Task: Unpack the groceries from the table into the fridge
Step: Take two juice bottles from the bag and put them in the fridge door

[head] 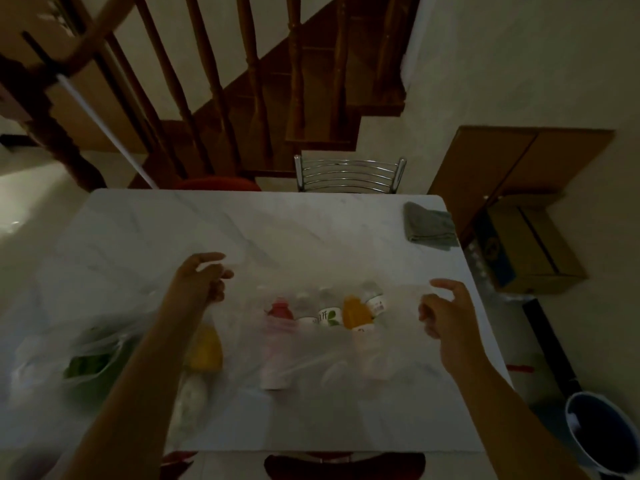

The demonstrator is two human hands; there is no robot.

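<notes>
Bottles (325, 315) lie in a clear plastic bag (311, 355) mid-bench (277, 230). Left hand (202, 280) pinches the bag's edge with curled fingers; right hand (446, 311) hovers, fingers loosely curled, seemingly holding nothing. Best to spread the mouth wide, then lift bottles singly.

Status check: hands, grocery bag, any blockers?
Left hand pinching the clear bag; right hand curled at its other edge, grip unclear. Bottles inside, on the table. No blockers.
</notes>
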